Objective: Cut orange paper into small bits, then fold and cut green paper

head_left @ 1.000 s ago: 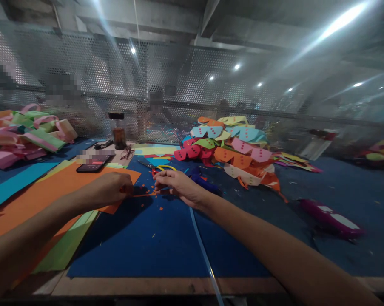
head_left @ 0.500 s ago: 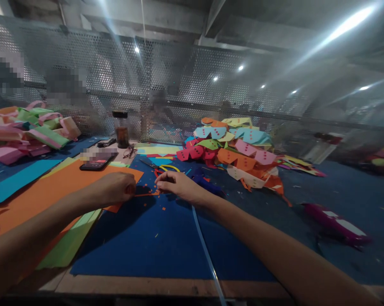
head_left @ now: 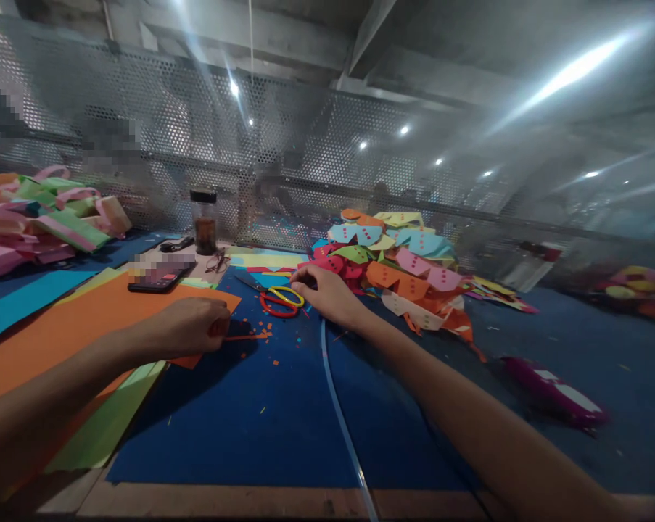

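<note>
My left hand [head_left: 203, 324] is closed on a narrow orange paper strip [head_left: 245, 337], whose end points right across the blue mat [head_left: 240, 428]. Its fist rests by the edge of a large orange sheet [head_left: 125, 319]. My right hand [head_left: 327, 291] is curled, fingers together, just right of the scissors [head_left: 281, 301] with red and yellow handles; what its fingers hold, if anything, is hidden. A pale translucent cord [head_left: 335, 413] runs from beneath this hand toward the table's front edge. Small orange scraps [head_left: 267, 333] lie between the hands.
Folded paper pieces with red dots [head_left: 403, 261] are heaped behind my right hand. A phone [head_left: 161, 275] and a lidded jar [head_left: 204, 221] stand back left, beside more folded paper [head_left: 49, 225]. A purple pouch-like item [head_left: 555, 391] lies right. Perforated metal screen [head_left: 305, 145] closes the back.
My right hand has moved right and slightly away from me, leaving the orange strip's end and uncovering the scissors' handles. My left hand still grips the strip. The view has shifted slightly.
</note>
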Demonstrator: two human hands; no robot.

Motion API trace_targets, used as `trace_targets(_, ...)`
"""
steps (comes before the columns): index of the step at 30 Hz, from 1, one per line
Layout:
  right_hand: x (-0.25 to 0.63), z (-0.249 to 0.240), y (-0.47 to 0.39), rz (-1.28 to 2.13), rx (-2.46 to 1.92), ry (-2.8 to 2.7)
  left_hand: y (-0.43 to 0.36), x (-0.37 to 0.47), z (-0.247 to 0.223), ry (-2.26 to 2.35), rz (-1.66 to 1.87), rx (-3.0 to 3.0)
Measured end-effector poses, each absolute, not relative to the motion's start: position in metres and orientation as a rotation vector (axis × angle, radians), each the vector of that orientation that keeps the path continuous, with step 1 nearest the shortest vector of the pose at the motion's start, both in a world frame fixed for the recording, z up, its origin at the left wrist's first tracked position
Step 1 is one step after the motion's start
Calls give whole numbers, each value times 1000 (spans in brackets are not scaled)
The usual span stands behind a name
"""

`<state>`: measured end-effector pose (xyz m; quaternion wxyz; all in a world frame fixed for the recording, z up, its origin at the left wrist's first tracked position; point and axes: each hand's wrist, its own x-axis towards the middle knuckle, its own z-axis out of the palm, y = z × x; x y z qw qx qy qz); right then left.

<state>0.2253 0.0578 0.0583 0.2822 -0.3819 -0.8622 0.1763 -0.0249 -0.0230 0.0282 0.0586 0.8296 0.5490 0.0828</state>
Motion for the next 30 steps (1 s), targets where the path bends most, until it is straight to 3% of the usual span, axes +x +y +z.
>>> trace_targets(2, 220, 55, 69, 302, -1163, -2471, -22, -26, 26, 1662, 276, 2523)
trace_targets(12, 182, 41, 105, 77, -1387, -2813, -19, -30, 21, 1645, 315, 2518)
trace_targets(30, 176, 58, 116, -118, -1461, -2983, -18, -31, 19, 1643, 365, 2520)
